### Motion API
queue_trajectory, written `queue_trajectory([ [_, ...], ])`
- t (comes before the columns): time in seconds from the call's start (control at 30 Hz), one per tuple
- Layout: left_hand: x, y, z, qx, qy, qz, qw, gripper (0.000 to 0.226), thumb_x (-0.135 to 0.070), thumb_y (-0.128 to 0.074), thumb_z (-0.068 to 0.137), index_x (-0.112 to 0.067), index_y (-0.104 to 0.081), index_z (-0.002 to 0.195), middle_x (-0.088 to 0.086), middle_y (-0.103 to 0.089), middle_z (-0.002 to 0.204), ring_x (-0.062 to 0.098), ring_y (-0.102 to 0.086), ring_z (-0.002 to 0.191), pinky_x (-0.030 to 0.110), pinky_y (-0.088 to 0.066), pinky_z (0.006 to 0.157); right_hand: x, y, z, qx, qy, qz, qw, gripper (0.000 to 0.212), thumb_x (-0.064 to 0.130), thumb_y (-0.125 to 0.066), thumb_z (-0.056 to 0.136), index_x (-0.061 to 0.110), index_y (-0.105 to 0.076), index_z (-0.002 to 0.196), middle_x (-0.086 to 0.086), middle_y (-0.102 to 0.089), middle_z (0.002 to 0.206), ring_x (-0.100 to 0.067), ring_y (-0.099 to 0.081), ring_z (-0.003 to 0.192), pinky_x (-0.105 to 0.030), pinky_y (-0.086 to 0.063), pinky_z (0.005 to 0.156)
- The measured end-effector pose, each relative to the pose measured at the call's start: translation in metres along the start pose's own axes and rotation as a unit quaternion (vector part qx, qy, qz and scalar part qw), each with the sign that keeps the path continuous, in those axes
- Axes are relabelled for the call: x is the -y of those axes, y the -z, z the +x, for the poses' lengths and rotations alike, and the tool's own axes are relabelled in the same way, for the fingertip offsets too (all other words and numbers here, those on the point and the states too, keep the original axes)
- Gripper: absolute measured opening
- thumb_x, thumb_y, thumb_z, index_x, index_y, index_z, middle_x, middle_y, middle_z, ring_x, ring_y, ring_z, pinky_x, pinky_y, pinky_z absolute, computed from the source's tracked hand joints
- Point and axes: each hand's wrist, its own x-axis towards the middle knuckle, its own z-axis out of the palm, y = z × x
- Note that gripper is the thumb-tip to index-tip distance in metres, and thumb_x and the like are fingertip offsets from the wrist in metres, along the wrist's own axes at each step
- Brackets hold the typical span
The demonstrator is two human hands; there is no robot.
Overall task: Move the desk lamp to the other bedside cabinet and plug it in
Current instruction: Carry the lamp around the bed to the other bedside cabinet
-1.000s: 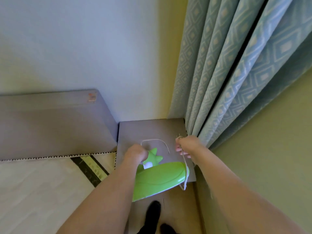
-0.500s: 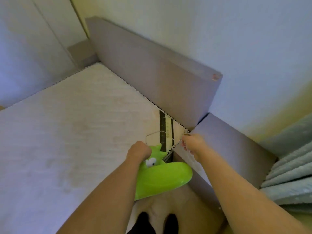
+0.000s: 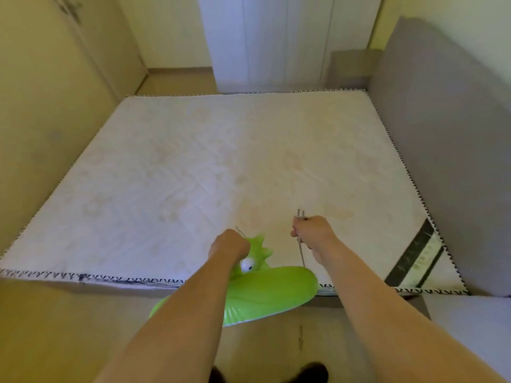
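Head view: a person's two bare forearms reach from the bottom edge toward a bare mattress that fills the middle of the frame.
Writing: a dark-and-pale label band crosses the mattress corner at lower right; its print is too blurred to read.
Desk lamp: glossy green plastic, cartoon-shaped, with a broad rounded base low in the centre of the frame, spiky points and a white eye above it.
Left hand: clenched around the lamp's upper part just left of the spikes; the fingers wrap out of sight, and the base hangs below the wrist.
Right hand: closed on the plug, whose two metal prongs stick up above the knuckles, right of centre.
Cord: thin and pale, running from under the right hand down to the lamp base; a short loop seems to show beside the left knuckles.
Lamp position: held in the air over the near edge of the mattress, not resting on anything.
Mattress surface: off-white quilted fabric with faint stitching, edged in black-and-white zigzag piping.
Headboard: grey, flat and padded-looking, along the right side.
Far cabinet: a grey-brown box at upper right, beyond the mattress.
Floor: tan and smooth, at lower left.
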Motion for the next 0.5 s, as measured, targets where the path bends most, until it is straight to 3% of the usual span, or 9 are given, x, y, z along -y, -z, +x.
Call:
queue_trajectory([
  [0.2, 0.158, 0.076, 0.008, -0.03, 0.087, -0.067, 0.994, 0.013, -0.012, -0.046, 0.082, -0.007, -0.057, 0.089, 0.016, -0.066, 0.107, 0.028, -0.055, 0.084, 0.029, -0.044, 0.072, 0.025, -0.175, -0.03, 0.097, 0.035, -0.106, 0.989, 0.025, 0.022, -0.053, 0.091, 0.012, -0.058, 0.068, -0.006, -0.061, 0.071, -0.026, -0.056, 0.074, -0.034, -0.04, 0.068],
  [0.4, 0.306, 0.129, -0.001, -0.088, 0.181, -0.141, 0.969, 0.035, -0.019, -0.049, 0.087, -0.001, -0.063, 0.114, 0.016, -0.066, 0.113, 0.033, -0.063, 0.105, 0.037, -0.051, 0.085, 0.033, -0.338, -0.077, 0.177, 0.107, -0.217, 0.954, 0.031, 0.026, -0.047, 0.09, 0.004, -0.067, 0.092, -0.015, -0.066, 0.083, -0.025, -0.053, 0.07, -0.031, -0.039, 0.07],
  [0.5, 0.369, 0.154, -0.017, -0.09, 0.221, -0.156, 0.959, 0.034, -0.017, -0.044, 0.089, -0.002, -0.061, 0.114, 0.015, -0.066, 0.105, 0.03, -0.064, 0.1, 0.035, -0.052, 0.078, 0.039, -0.41, -0.104, 0.222, 0.142, -0.263, 0.928, 0.034, 0.025, -0.046, 0.091, 0.002, -0.07, 0.093, -0.021, -0.071, 0.097, -0.027, -0.056, 0.075, -0.031, -0.042, 0.072],
])
